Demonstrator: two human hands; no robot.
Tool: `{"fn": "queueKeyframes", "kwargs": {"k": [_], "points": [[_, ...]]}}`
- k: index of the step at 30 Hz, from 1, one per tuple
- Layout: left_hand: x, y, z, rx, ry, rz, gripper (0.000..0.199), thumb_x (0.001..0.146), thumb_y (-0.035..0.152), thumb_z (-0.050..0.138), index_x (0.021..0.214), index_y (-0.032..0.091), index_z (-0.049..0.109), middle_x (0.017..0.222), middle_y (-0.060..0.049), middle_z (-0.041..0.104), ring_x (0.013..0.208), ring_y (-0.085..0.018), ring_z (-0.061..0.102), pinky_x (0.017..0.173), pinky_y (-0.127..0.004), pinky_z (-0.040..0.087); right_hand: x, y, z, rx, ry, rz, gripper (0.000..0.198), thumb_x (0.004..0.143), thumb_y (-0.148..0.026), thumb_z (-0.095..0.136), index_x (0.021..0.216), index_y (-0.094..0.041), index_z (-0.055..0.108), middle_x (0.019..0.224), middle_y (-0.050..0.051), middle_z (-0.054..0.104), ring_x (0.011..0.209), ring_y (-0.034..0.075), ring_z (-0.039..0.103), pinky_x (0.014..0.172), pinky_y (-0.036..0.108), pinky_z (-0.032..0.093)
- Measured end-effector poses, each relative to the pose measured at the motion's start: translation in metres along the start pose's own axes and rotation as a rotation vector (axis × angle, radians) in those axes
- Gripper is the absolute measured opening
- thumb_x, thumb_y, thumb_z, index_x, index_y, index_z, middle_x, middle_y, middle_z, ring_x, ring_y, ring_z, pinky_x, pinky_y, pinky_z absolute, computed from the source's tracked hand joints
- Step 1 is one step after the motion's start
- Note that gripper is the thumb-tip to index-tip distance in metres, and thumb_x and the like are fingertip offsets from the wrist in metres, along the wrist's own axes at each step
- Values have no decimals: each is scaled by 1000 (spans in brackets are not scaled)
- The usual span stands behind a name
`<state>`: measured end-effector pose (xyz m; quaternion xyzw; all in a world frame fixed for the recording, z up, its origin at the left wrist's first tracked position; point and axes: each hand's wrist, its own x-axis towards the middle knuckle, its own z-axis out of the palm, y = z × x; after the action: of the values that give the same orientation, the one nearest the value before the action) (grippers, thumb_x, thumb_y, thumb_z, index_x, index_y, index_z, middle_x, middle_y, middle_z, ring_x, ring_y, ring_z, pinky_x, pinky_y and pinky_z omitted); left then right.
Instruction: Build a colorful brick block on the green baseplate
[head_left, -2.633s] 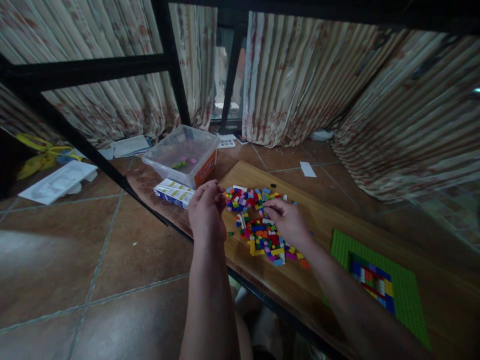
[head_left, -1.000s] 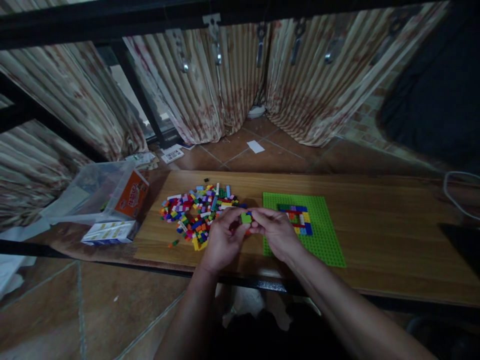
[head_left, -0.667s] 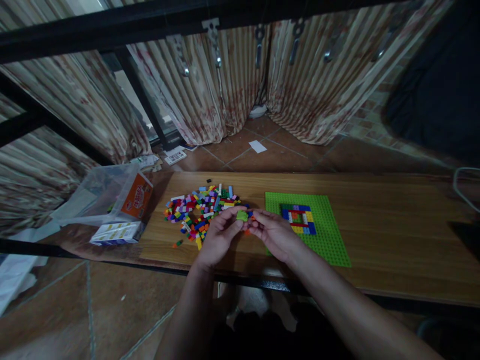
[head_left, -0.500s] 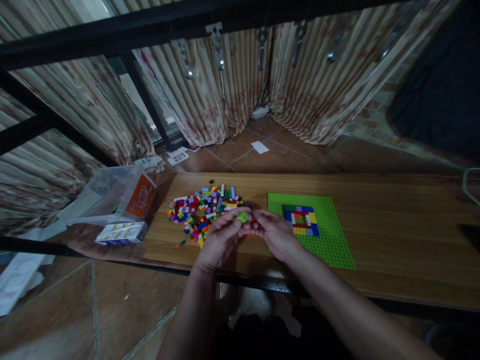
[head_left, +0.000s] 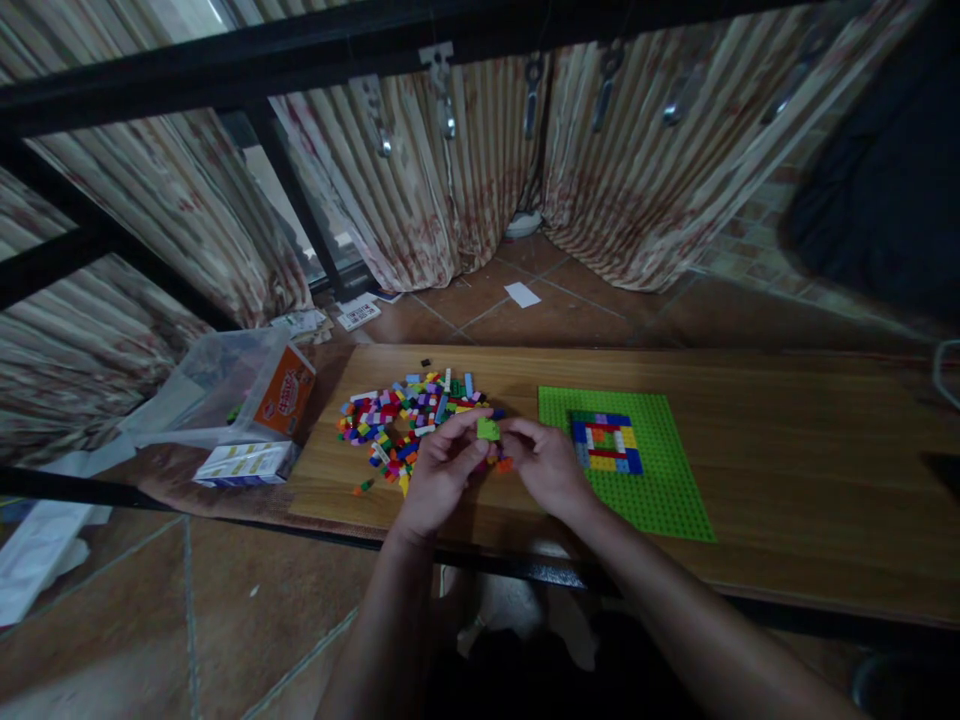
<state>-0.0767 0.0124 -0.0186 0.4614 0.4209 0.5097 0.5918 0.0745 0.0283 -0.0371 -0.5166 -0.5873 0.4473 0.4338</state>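
A lime green toy brick [head_left: 488, 429] is pinched between the thumb and fingers of my left hand [head_left: 444, 470], above the table. Close beside it on the right is my right hand [head_left: 551, 470], its fingers bent together near the brick; what they hold, if anything, is hidden. Behind and left of my hands lies a pile of loose toy bricks [head_left: 397, 415] in many colours. To the right, a green baseplate [head_left: 664, 500] bears a square frame of coloured bricks [head_left: 631, 438], with more bricks inside it.
The wooden table [head_left: 780, 450] has a dark front edge. At its left end stand a clear plastic bin [head_left: 217, 375] with an orange label and a white box [head_left: 246, 464]. Beyond are striped curtains [head_left: 615, 190] and a tiled floor with a white paper [head_left: 523, 294].
The green brick has been turned in my left hand and shows more upright. My right fingers have drawn slightly apart from my left hand. The view has shifted a little.
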Motion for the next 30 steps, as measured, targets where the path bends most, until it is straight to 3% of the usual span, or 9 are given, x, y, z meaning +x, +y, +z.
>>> {"fn": "queueKeyframes", "kwargs": {"k": [3, 6, 10, 15, 23, 30], "points": [[2, -3, 0, 132, 48, 28, 38, 78, 30, 71, 114, 20, 67, 80, -1, 67, 74, -14, 59, 70, -25, 48, 0, -5, -3, 216, 35, 123, 27, 80, -45, 62, 82, -20, 71, 70, 2, 69, 60, 15, 60, 55, 26, 45], [3, -7, 4, 206, 31, 45, 36, 79, 27, 69, 114, 21, 67, 80, -1, 67, 71, -13, 59, 69, -25, 48, 0, -13, -4, 404, 26, 217, 37, 71, -56, 69, 76, -19, 69, 66, 1, 67, 55, 12, 56, 47, 23, 42], [4, -8, 10, 199, 10, 78, 35, 78, 23, 70, 112, 21, 67, 89, -3, 69, 77, -14, 61, 75, -26, 50, 0, -18, -4, 446, 24, 223, 37, 63, -52, 77, 74, -18, 69, 61, 0, 65, 54, 11, 55, 48, 22, 42], [4, -4, 15, 41, -3, -20, 35, 79, 31, 71, 112, 20, 67, 98, -3, 69, 85, -15, 64, 82, -29, 52, 0, -14, -7, 388, 18, 151, 27, 69, -45, 73, 75, -19, 69, 62, 0, 67, 56, 13, 58, 53, 25, 45], [5, -5, 19, -19, 136, -64, 32, 71, 37, 78, 93, 15, 70, 76, 0, 68, 62, -10, 60, 65, -24, 52, -6, -15, -6, 271, -32, -9, 20, 79, -39, 66, 80, -19, 68, 66, 0, 68, 62, 15, 62, 62, 28, 49], [7, -12, 19, -77, 149, -9, 30, 72, 38, 77, 92, 16, 72, 75, -1, 70, 60, -10, 60, 61, -23, 51, -6, -15, -1, 428, 21, 85, 27, 72, -44, 71, 78, -18, 67, 61, -1, 65, 55, 13, 59, 53, 26, 49]]}}
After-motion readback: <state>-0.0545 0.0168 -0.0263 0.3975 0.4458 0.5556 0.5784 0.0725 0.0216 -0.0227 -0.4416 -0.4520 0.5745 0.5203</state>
